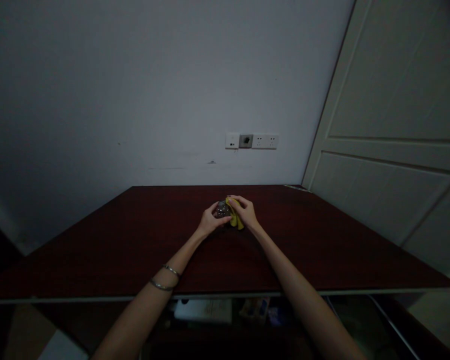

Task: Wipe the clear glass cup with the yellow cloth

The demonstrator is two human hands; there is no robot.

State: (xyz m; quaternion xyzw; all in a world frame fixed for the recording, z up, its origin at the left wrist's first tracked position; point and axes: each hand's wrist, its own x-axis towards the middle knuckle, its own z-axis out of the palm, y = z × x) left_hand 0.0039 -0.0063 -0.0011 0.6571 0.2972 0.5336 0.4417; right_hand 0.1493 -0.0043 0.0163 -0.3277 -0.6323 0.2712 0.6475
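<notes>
My left hand (210, 219) is closed around a small clear glass jar (222, 210), with the thumb along its near side. My right hand (246, 212) pinches a yellow cloth (236, 220) against the right side and top of the jar. The cloth's loose end hangs down below the fingers. Both hands are over the far middle part of the dark red tabletop (165, 230). The dim light and the fingers hide part of the jar, so its exact kind is hard to make out.
A pale wall (135, 90) rises behind the table, with a row of sockets and switches (252, 141) on it. At the right stands a white panelled door (390, 125). Under the table's front edge, a shelf holds a white box (203, 310) and small packets (255, 309).
</notes>
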